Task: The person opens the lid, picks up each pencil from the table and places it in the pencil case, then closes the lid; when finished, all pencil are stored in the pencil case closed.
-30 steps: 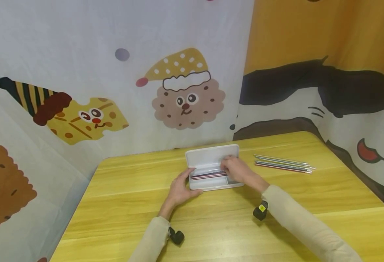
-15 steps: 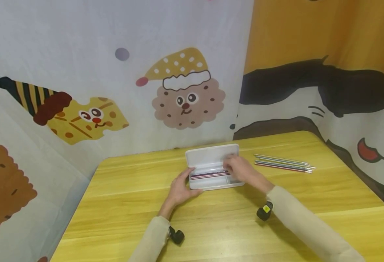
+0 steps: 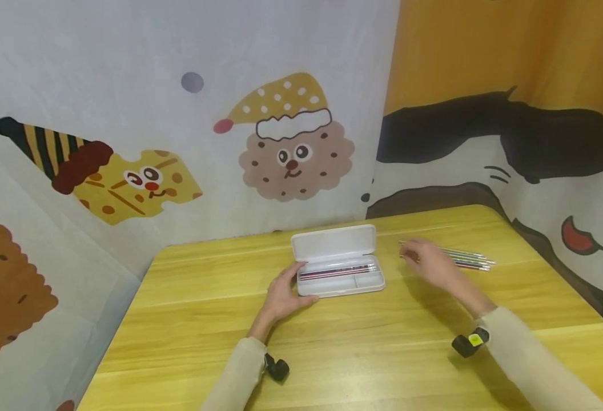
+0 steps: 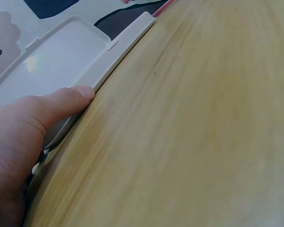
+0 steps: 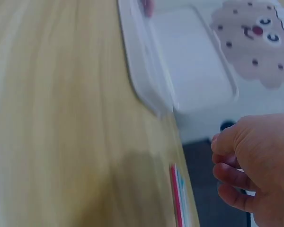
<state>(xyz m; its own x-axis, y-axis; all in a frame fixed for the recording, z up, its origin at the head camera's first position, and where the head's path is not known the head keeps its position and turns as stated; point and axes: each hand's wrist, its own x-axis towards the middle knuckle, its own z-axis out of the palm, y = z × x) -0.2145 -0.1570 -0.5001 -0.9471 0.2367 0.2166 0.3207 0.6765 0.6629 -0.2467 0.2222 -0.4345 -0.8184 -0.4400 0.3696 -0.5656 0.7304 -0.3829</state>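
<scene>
An opened white pencil case (image 3: 332, 288) stands at the far middle of the table, its lid (image 3: 332, 242) tipped up at the back. Several striped pencils (image 3: 332, 274) lie lengthwise in its long compartment. My left hand (image 3: 281, 294) holds the case's left end, with the thumb (image 4: 68, 101) along the front wall and the fingers round the back corner. Over the near ends of a row of loose pencils (image 3: 471, 260), right of the case, hovers my right hand (image 3: 430, 262). Its fingers (image 5: 234, 177) are loosely bent, and nothing shows between them in the right wrist view.
The yellow wood-grain table (image 3: 188, 337) reaches back to a cartoon-printed curtain (image 3: 142, 68) along its far edge. At the case's right end is a small divided compartment (image 3: 367, 281).
My right hand has left the inside of the case and moved right to the loose pencils, uncovering the pencil ends in the case. My left hand has stayed in place.
</scene>
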